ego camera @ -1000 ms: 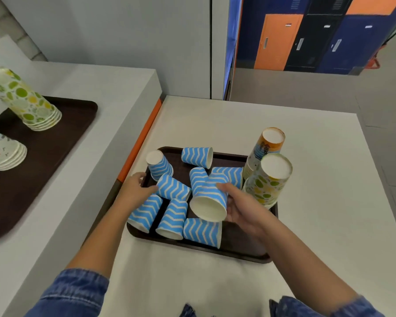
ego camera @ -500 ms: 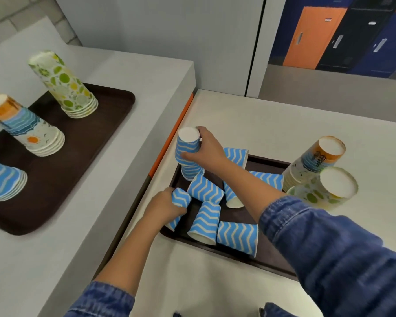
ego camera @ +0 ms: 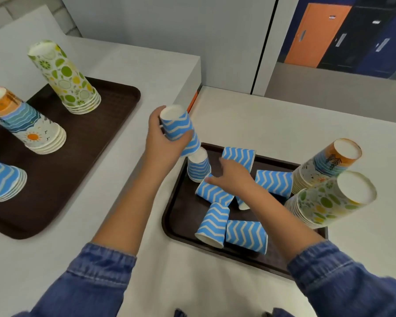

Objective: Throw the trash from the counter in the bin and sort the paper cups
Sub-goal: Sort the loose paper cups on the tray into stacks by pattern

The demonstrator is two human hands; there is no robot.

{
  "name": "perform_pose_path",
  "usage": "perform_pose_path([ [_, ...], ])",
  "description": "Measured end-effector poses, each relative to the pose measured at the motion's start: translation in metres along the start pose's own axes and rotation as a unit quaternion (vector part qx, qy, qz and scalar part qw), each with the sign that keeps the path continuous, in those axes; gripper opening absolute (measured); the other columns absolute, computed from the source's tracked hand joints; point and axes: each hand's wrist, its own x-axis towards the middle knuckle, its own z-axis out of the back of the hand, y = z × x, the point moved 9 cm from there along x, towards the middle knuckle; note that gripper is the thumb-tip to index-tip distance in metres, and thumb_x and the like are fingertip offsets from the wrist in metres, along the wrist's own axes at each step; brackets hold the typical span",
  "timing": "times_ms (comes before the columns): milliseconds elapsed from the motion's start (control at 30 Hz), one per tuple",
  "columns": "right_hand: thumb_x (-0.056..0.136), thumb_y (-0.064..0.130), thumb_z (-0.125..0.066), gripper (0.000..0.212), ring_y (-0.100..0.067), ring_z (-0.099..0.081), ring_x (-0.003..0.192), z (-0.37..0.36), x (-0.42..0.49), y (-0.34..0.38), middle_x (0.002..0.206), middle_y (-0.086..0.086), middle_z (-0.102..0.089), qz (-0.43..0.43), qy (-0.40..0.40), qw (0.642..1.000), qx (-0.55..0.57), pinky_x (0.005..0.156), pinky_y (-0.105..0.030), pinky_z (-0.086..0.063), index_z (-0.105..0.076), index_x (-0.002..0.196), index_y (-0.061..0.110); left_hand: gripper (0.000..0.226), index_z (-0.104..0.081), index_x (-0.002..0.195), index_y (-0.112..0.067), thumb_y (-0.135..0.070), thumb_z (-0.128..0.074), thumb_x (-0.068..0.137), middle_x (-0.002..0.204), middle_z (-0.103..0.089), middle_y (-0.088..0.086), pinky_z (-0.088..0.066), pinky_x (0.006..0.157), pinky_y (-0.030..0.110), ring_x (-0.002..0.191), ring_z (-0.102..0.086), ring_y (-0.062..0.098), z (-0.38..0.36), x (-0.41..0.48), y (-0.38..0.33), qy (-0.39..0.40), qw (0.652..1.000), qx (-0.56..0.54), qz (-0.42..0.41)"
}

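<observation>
Colour key. My left hand is holding nested cups in blue with white zigzags. The loose cups on the dark brown near tray are showing the same pattern. The left citrus stack and right citrus stack are displaying green and yellow slices on cream. The sun stack is displaying orange, blue waves and an orange sun. My left sleeve is showing denim blue against the off-white worktop.

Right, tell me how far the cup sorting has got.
Done: three sorted stacks on the left tray. In hand: left hand grips nested blue cups; right hand reaches for another. Left: loose blue cups and two patterned stacks on the right tray.
</observation>
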Motion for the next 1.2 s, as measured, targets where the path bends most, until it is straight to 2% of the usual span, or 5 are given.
perform_pose_path([
  [167,0.079,0.056,-0.063,0.047,-0.027,-0.051,0.102,-0.021,-0.013,-0.002,0.095,-0.008,-0.052,0.004,0.038,0.988,-0.148,0.074,-0.032,-0.037,-0.047,0.09,0.013,0.064,-0.039,0.114,-0.022,-0.005,-0.08,0.069,0.103,-0.049,-0.02,-0.046,0.08,0.012,0.09,-0.054,-0.006,-0.046,0.006,0.035,0.084,0.996,0.031,0.026],
  [467,0.075,0.054,-0.065,0.071,-0.025,-0.047,0.111,-0.007,-0.028,0.001,0.117,-0.007,-0.053,0.034,-0.005,0.992,-0.121,0.093,-0.036,-0.041,-0.047,0.132,0.016,0.067,-0.042,0.121,-0.011,-0.003,-0.081,0.068,0.111,-0.048,-0.004,-0.04,0.07,-0.003,0.1,-0.05,0.008,-0.052,-0.008,0.096,0.126,0.984,0.096,0.078],
  [633,0.072,0.045,-0.071,0.075,-0.024,-0.054,0.109,0.045,-0.051,0.0,0.128,-0.003,-0.043,0.016,-0.058,0.998,-0.033,0.087,-0.034,-0.045,-0.042,0.138,0.022,0.073,-0.041,0.128,-0.013,-0.006,-0.082,0.068,0.122,-0.052,-0.001,-0.04,0.086,0.017,0.113,-0.051,0.014,-0.06,-0.021,0.117,0.158,0.974,0.116,0.11],
  [900,0.068,0.038,-0.079,0.063,-0.026,-0.049,0.107,0.098,-0.028,0.069,0.121,-0.002,-0.054,0.121,-0.148,0.97,-0.153,0.081,-0.034,-0.038,-0.053,0.122,0.02,0.075,-0.041,0.137,-0.012,-0.023,-0.078,0.073,0.131,-0.05,0.012,-0.044,0.099,0.036,0.121,-0.051,0.026,-0.031,-0.063,0.118,0.055,0.966,0.175,0.183],
  [1200,0.071,0.028,-0.079,0.071,-0.027,-0.049,0.11,0.022,0.022,0.107,0.122,-0.009,-0.048,0.198,-0.057,0.941,-0.266,0.077,-0.034,-0.042,-0.045,0.132,0.016,0.095,-0.04,0.139,-0.015,-0.063,-0.072,0.064,0.138,-0.049,0.006,-0.045,0.1,0.039,0.122,-0.052,0.022,-0.061,-0.139,0.152,0.252,0.869,0.287,0.313],
])
